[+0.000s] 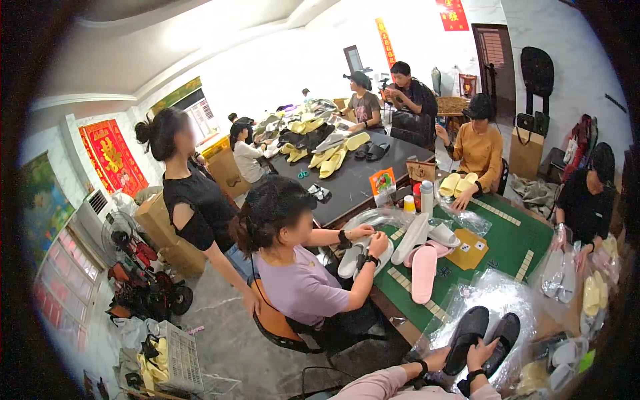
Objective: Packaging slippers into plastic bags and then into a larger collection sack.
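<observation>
Two black slippers are held side by side, toes pointing away, over clear plastic bags at the lower right. My left hand grips the heel end of the left slipper from its outer side; some of its fingers are hidden. Between the two heels, my right hand is closed on the right slipper. Both forearms come in from the lower edge in light pink sleeves with black wristbands. Beneath the slippers spreads a crinkled clear plastic bag, which covers the near corner of the green table.
Pink slippers, white slippers and a yellow card lie on the green table. A person in lilac handles grey-white slippers at my left. Bagged slippers are at the right. A dark table beyond holds a slipper pile.
</observation>
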{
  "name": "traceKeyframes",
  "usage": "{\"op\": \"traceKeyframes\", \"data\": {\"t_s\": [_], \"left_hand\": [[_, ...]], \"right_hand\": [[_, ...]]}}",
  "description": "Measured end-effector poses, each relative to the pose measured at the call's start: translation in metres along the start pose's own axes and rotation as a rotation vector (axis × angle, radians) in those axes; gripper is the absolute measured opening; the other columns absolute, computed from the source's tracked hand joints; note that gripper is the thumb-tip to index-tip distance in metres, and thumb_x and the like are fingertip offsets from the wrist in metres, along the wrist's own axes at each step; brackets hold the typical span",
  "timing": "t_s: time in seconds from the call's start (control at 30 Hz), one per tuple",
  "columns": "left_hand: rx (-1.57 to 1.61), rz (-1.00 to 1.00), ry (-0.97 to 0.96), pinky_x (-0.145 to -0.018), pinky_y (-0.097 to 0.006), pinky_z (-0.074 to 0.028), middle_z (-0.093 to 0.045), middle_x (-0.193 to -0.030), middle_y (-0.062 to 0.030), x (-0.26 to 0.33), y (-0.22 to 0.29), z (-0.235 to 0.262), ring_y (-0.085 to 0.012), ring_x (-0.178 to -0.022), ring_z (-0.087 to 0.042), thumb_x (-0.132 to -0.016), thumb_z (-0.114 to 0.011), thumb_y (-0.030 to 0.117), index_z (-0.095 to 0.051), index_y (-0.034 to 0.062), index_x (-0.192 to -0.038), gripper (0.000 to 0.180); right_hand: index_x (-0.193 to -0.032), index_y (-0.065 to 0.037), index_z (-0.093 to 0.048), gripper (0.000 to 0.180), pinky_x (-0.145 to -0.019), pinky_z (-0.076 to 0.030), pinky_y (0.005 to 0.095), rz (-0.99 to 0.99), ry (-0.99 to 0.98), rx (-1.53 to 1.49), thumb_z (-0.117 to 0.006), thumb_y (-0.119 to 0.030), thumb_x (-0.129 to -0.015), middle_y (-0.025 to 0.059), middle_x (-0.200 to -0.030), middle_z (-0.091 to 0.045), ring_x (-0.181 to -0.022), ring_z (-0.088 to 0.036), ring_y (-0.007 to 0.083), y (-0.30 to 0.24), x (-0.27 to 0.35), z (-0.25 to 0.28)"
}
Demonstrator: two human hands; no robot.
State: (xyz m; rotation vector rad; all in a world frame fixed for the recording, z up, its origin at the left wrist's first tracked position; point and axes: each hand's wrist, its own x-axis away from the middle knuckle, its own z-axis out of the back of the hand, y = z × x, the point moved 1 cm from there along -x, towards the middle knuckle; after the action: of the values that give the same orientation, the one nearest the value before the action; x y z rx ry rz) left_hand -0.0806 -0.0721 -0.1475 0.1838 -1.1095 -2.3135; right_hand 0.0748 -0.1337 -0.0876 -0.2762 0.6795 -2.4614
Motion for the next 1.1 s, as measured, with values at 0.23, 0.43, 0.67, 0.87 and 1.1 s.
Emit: {"op": "traceKeyframes", "data": {"t_s": [0.23,0.43,0.67,0.87,1.1], "left_hand": [[-0.401,-0.033,-0.435,-0.097,-0.044,-0.036,-0.031,-0.135,-0.0275,-0.008,-0.013,-0.008,-0.0404,-0.120,-0.039,-0.074,-0.052,0.010,-0.028,0.0006,-0.134,0.065],[-0.364,-0.022,-0.398,-0.098,-0.047,-0.034,-0.024,-0.138,-0.0269,0.002,0.000,0.003,-0.0415,-0.122,-0.035,-0.074,-0.053,0.011,-0.037,0.0043,-0.131,0.060],[-0.587,-0.174,-0.368,-0.098,-0.051,-0.032,-0.017,-0.143,-0.0237,0.012,0.045,0.021,-0.0394,-0.128,-0.028,-0.074,-0.059,0.019,-0.041,0.0149,-0.132,0.061],[-0.696,-0.225,-0.534,-0.094,-0.065,-0.022,-0.005,-0.149,-0.0167,0.003,0.041,0.004,-0.0394,-0.133,-0.017,-0.079,-0.051,0.039,-0.037,0.0336,-0.135,0.057],[-0.765,-0.295,-0.285,-0.100,-0.062,-0.018,-0.005,-0.149,-0.0172,-0.001,0.025,-0.002,-0.0393,-0.136,-0.008,-0.072,-0.060,0.046,-0.031,0.0235,-0.139,0.076]], "right_hand": [[-0.112,-0.004,-0.058,0.036,-0.099,-0.032,0.0467,-0.126,-0.178,0.178,-0.059,-0.016,-0.078,0.0219,-0.142,-0.020,-0.127,-0.027,0.0384,-0.008,-0.015,0.005],[-0.113,0.002,-0.054,0.036,-0.100,-0.030,0.0467,-0.125,-0.174,0.079,-0.056,-0.015,-0.081,0.0240,-0.140,-0.025,-0.125,-0.028,0.0401,0.003,-0.028,0.009],[-0.125,0.008,-0.037,0.044,-0.107,-0.019,0.0361,-0.003,-0.071,-0.448,-0.048,-0.002,-0.083,0.0206,-0.144,-0.021,-0.130,-0.026,0.0330,0.030,-0.026,0.034],[-0.116,0.011,-0.042,0.039,-0.100,-0.026,0.0293,0.040,-0.004,-0.817,-0.041,0.007,-0.078,0.0189,-0.144,-0.023,-0.123,-0.035,0.0278,0.036,0.002,0.073],[-0.114,0.011,-0.046,0.035,-0.103,-0.025,0.0322,0.200,-0.002,-0.659,-0.043,0.001,-0.080,0.0200,-0.135,-0.037,-0.122,-0.037,0.0307,0.053,0.015,0.099]]}}
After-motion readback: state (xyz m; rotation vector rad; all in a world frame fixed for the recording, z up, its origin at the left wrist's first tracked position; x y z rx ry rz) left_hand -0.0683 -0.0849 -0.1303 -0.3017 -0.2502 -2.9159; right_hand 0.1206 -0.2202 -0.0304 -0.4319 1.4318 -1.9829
